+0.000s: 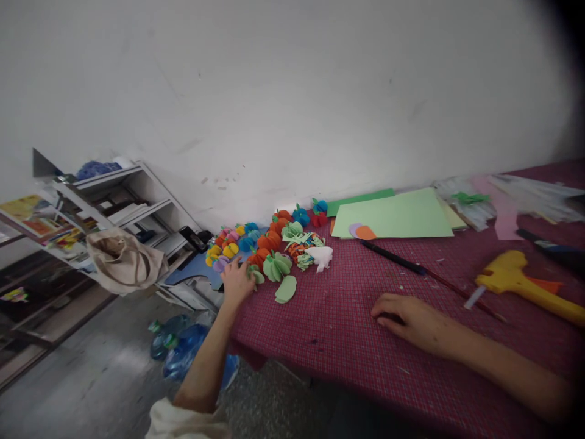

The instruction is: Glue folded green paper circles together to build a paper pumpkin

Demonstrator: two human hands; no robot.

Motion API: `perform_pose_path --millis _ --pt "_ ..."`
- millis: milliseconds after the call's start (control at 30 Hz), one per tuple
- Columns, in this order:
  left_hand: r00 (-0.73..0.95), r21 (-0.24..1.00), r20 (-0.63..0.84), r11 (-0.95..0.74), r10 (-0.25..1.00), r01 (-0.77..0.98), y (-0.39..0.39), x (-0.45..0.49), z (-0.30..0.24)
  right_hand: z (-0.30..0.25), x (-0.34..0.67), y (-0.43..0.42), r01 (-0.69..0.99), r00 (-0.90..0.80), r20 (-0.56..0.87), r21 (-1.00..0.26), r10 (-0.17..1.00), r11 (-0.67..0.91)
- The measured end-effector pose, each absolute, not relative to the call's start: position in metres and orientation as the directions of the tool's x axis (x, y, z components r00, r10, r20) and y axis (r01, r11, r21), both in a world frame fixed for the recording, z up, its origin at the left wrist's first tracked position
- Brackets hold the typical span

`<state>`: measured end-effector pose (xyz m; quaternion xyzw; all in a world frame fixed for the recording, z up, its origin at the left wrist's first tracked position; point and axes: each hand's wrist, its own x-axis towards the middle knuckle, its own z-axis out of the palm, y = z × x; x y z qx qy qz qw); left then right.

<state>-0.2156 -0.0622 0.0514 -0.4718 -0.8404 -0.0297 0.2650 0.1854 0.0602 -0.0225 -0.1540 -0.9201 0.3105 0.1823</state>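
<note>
My left hand [237, 283] reaches to the table's left edge, fingers bent around a small light green paper pumpkin [257, 274]. Beside it sits a larger pale green paper pumpkin [276, 266], and a stack of light green paper ovals [286, 289] lies just in front. Paper pumpkins in orange, blue, red, yellow and purple crowd behind the hand, among them an orange one [269, 240]. Further right, my right hand [411, 320] rests on the red checked cloth [338, 329], loosely curved, thumb apart from the fingers, holding nothing.
A yellow glue gun [507, 274] lies at right, near a thin dark brush [397, 259]. Green paper sheets [393, 216] lie along the wall. Crumpled white tissue [321, 257] sits by the pumpkins. Blue water jugs [185, 353], a shelf [137, 183] and a cloth bag [123, 262] stand left.
</note>
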Motion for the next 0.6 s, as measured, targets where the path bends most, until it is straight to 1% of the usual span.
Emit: perform_pose_path --millis 133,267,467,600 --pt "-0.413 -0.226 0.445 0.546 0.795 0.807 -0.060 -0.221 0.053 -0.022 0.185 0.060 0.176 -0.885 0.237 -0.627 0.401 0.759" --pt "-0.368 -0.272 0.429 0.506 0.825 0.819 -0.060 -0.223 0.058 -0.021 0.185 0.060 0.187 -0.886 0.230 -0.618 0.403 0.764" --pt "-0.242 -0.368 0.349 0.370 0.905 0.853 -0.056 -0.224 0.070 -0.023 0.185 0.061 0.180 -0.887 0.228 -0.630 0.401 0.755" --pt "-0.172 -0.411 0.296 0.288 0.940 0.865 -0.051 -0.226 0.075 -0.023 0.185 0.062 0.174 -0.888 0.228 -0.637 0.400 0.751"
